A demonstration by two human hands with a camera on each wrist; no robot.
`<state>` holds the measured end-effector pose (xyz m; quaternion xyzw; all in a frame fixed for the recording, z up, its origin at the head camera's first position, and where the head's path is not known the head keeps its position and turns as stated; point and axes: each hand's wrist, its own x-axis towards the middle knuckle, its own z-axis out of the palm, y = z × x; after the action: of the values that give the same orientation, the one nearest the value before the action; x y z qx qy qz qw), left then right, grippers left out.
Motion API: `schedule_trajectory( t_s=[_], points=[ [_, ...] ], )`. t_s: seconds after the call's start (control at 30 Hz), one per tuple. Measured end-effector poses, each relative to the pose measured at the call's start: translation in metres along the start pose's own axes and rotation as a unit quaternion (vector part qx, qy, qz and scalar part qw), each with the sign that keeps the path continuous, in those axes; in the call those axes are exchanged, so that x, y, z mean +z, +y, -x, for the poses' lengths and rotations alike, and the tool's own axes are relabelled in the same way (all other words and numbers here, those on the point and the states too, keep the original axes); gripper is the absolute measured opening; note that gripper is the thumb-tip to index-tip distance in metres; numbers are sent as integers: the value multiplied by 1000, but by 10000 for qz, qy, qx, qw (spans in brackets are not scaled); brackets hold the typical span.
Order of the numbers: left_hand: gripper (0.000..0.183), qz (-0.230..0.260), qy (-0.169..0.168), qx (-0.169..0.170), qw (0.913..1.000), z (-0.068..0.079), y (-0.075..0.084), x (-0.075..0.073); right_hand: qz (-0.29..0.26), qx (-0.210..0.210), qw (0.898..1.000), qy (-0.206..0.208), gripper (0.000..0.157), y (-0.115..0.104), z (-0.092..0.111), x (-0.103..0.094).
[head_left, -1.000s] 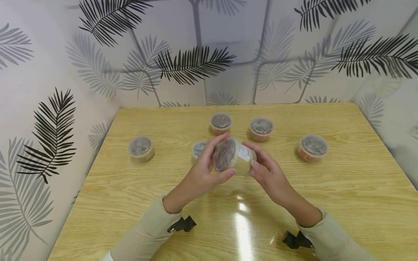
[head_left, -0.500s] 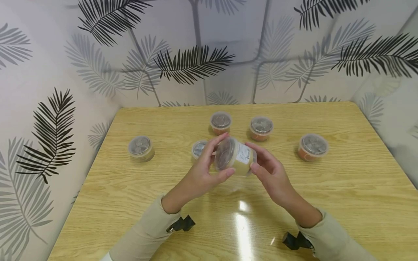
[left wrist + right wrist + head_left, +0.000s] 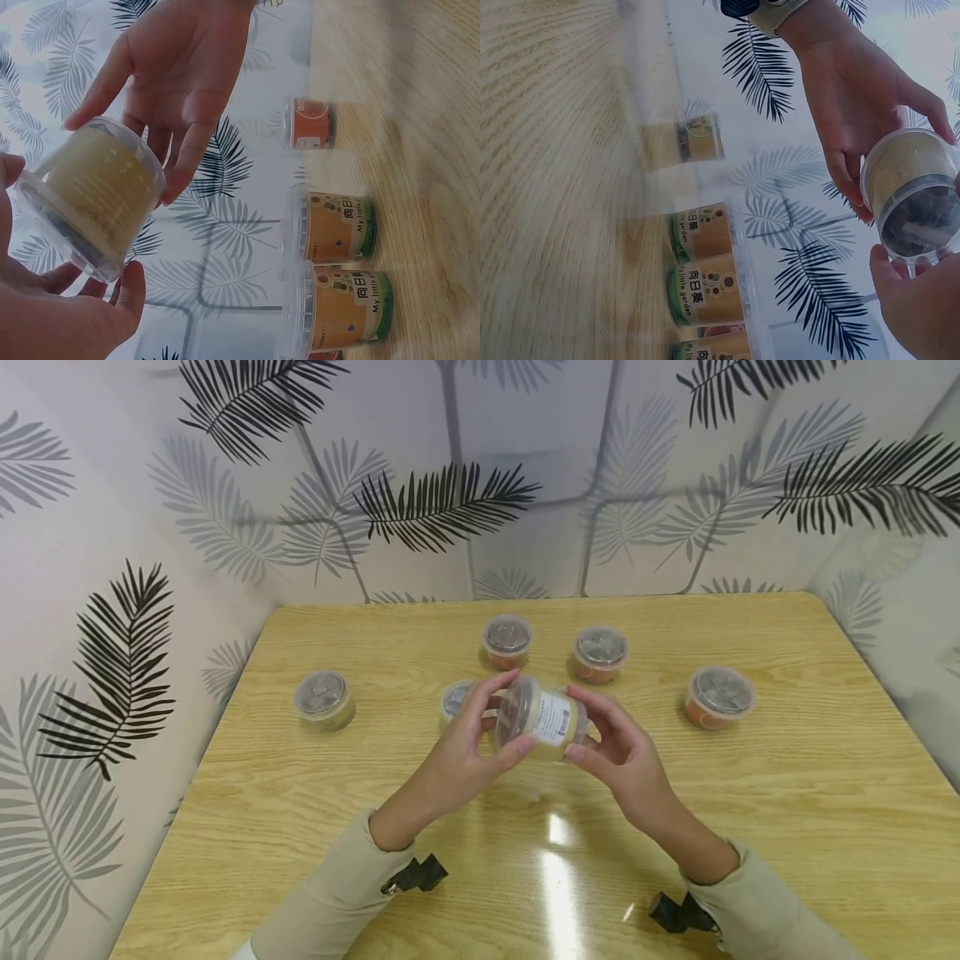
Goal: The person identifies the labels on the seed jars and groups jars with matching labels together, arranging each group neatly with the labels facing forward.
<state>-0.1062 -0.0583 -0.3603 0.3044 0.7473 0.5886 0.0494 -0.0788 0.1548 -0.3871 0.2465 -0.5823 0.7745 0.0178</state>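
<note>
Between both hands, above the table, is a clear lidded plastic cup (image 3: 551,718) with a yellowish wrap and a white printed label with a barcode. It lies tipped on its side, with the clear lid end toward the left. My left hand (image 3: 467,752) grips the lid end, thumb below and fingers above. My right hand (image 3: 633,768) pinches the base end between thumb and fingers. Dark contents show through the lid in the right wrist view, where the same cup (image 3: 911,169) is seen from its lid side. A similar cup (image 3: 456,697) stands partly hidden behind my left hand.
On the wooden table (image 3: 300,827) stand a yellowish lidded cup (image 3: 325,702) at left, two orange-wrapped cups (image 3: 507,642) at the back, and another orange cup (image 3: 717,697) at right. A leaf-patterned wall (image 3: 525,560) borders the table's far side.
The held cup has rolled a little, so its label faces the head camera more fully and the barcode shows. My right fingers have shifted slightly on its base; the standing cups stay put.
</note>
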Motion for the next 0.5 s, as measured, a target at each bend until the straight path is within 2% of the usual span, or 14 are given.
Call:
schedule_trajectory(
  t_s=[0.2,0.3,0.43,0.5],
  points=[
    [70,103,55,213,9997,2,2,0,124,245,9995,-133,50,-2,-1,-2],
    [73,151,47,322,9994,3,12,0,-113,449,9988,-180,44,-2,-1,-2],
    [73,288,-29,415,9987,4,28,0,-686,687,9951,-163,40,-3,-3,0],
    [73,299,-75,430,9986,4,30,0,-763,713,9944,-144,39,-3,-3,0]
  ],
)
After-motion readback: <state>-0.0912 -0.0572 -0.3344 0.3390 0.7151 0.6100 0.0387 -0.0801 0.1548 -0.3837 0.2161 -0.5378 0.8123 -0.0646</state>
